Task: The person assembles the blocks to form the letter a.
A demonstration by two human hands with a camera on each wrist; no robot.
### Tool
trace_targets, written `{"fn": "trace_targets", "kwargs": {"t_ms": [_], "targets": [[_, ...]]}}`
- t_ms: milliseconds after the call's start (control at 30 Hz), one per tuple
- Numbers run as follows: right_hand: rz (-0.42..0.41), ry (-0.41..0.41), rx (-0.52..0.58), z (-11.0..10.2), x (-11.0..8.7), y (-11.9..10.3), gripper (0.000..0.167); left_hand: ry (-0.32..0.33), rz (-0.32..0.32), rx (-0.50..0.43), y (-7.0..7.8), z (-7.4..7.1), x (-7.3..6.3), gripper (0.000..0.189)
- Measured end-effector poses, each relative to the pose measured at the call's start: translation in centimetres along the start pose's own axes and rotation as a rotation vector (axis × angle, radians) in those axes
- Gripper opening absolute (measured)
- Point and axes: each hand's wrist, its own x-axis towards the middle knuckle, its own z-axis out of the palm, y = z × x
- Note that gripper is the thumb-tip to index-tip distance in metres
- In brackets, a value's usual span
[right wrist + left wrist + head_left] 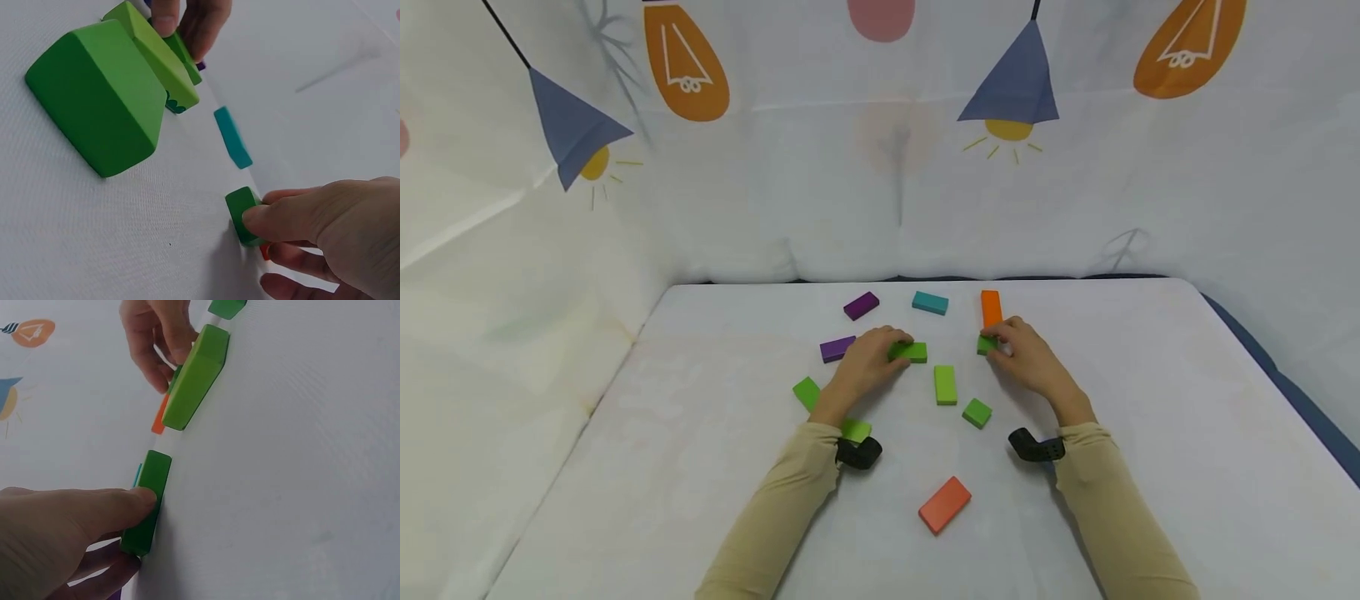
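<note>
My left hand (867, 365) pinches a long green block (914, 353) at its left part. In the left wrist view the thumb lies on the near face of that block (156, 470), with fingers behind its lower end. A shorter green block (984, 346) is between the thumb and fingers of my right hand (1033, 363), just in front of an orange block (991, 307). The right wrist view shows the thumb on this shorter block (239, 203). Between the hands and nearer me lie a light green block (945, 385) and a small green block (977, 413).
Behind the hands are a dark purple block (861, 306) and a teal block (930, 302). A purple block (836, 349) and two green blocks (806, 393) lie around the left forearm, partly covered. A coral block (945, 505) lies nearer on the white tabletop (647, 483).
</note>
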Motion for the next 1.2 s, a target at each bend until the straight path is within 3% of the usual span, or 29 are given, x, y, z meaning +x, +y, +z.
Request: {"fn": "trace_targets", "kwargs": {"t_ms": [300,600,1067,1200], "targets": [[0.013,-0.023,0.044,0.0,-0.3,0.0,0.035,-0.062,-0.068,-0.025,0.4,-0.2,-0.1,0.035],[-0.019,-0.014,0.042,0.2,-0.3,-0.1,0.036,-0.041,-0.017,0.001,0.4,0.1,0.0,0.034],[-0.06,-0.028,0.043,-0.1,0.0,-1.2,0.035,-0.012,-0.006,-0.016,0.7,0.6,0.3,0.034],[-0.062,-0.037,0.035,-0.1,0.1,-1.4,0.035,0.008,0.022,-0.019,1.0,0.8,0.2,0.032]]}}
